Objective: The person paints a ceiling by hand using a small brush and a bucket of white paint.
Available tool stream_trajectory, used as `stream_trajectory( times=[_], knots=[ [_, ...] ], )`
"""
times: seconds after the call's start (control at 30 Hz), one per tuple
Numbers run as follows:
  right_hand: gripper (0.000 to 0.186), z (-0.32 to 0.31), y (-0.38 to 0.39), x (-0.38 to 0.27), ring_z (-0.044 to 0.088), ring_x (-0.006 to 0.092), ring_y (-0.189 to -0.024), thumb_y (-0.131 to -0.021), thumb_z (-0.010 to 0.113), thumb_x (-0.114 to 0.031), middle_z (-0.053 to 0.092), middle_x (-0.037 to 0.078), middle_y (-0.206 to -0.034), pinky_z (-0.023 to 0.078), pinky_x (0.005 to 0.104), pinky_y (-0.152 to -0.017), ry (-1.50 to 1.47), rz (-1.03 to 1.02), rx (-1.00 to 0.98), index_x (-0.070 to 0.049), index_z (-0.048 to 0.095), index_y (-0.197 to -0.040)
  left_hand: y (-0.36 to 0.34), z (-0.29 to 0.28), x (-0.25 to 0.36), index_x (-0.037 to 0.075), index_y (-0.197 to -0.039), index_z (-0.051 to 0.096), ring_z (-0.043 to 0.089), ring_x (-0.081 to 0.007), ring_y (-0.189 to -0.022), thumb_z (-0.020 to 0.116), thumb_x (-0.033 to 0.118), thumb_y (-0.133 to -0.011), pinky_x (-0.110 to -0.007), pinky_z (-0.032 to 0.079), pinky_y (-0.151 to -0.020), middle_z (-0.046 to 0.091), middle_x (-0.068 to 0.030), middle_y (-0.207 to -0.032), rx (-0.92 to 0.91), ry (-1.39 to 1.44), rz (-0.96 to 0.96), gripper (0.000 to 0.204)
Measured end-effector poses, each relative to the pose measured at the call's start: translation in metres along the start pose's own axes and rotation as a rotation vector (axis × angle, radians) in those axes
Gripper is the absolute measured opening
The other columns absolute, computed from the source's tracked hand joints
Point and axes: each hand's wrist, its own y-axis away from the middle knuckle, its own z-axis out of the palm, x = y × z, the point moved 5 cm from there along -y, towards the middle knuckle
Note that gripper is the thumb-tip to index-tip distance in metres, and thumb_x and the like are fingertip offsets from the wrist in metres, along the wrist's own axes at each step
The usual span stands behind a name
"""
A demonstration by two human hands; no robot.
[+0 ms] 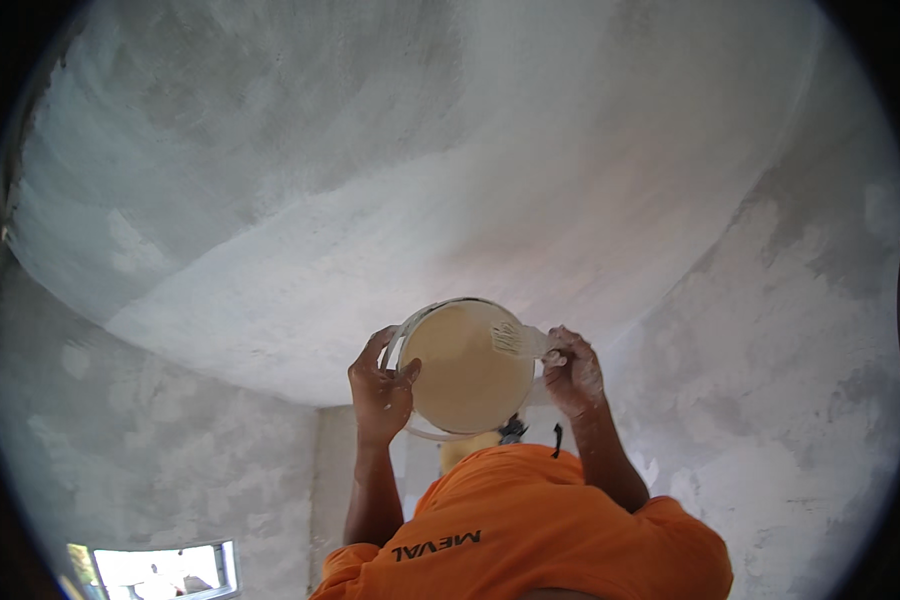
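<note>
Orange shirt point(530, 530): nearest, 6 o'clock.
Left hand point(380, 390): fingers wrapped on bucket point(465, 365) rim.
Right hand point(573, 370): fingers pinching brush point(515, 340), 2 o'clock of bucket.
Advice: keep bucket level under ceiling point(370, 180).

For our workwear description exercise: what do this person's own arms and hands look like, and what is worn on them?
Both forearms are bare, and the left hand and right hand wear no gloves. Short orange sleeves of a shirt with dark lettering cover the upper arms. The right hand looks flecked with whitish splashes.
</note>
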Motion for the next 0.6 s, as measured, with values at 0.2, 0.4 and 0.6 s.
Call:
stream_trajectory(
  times=[0.2, 0.4, 0.6],
  knots=[
    [0.019, 0.025, 0.033, -0.016, 0.064, 0.0199, -0.090, -0.101, 0.065, -0.014, 0.069, 0.012, -0.100, 0.061, 0.0249, -0.076, -0.081, -0.217, -0.236, 0.004, 0.068, -0.106, -0.007, -0.008, 0.004, -0.009, -0.113, 0.064, 0.060, -0.0067, -0.073, 0.060, -0.015, -0.080, -0.023, 0.050, -0.060, 0.070, -0.0102, -0.090, -0.123, 0.043, 0.131, 0.035],
    [0.020, 0.071, 0.063, -0.081, 0.064, 0.0206, -0.102, -0.102, 0.064, -0.016, 0.066, 0.012, -0.109, 0.057, 0.0285, -0.092, 0.282, -0.756, -0.814, 0.002, 0.067, -0.111, 0.004, -0.003, 0.020, -0.008, -0.113, 0.065, 0.060, -0.0145, -0.100, 0.062, -0.008, -0.076, -0.029, 0.050, -0.089, 0.068, -0.0112, -0.103, -0.151, 0.228, 0.305, 0.037],
    [0.029, 0.152, 0.046, -0.104, 0.064, 0.0179, -0.104, -0.099, 0.069, -0.016, 0.065, 0.011, -0.119, 0.052, 0.0296, -0.093, 0.545, -1.372, -0.313, 0.006, 0.065, -0.116, 0.026, -0.009, 0.056, -0.011, -0.113, 0.064, 0.063, -0.0163, -0.090, 0.058, -0.008, -0.078, -0.030, 0.052, -0.084, 0.069, -0.0142, -0.100, -0.006, 0.231, 0.321, 0.036]
  ],
)
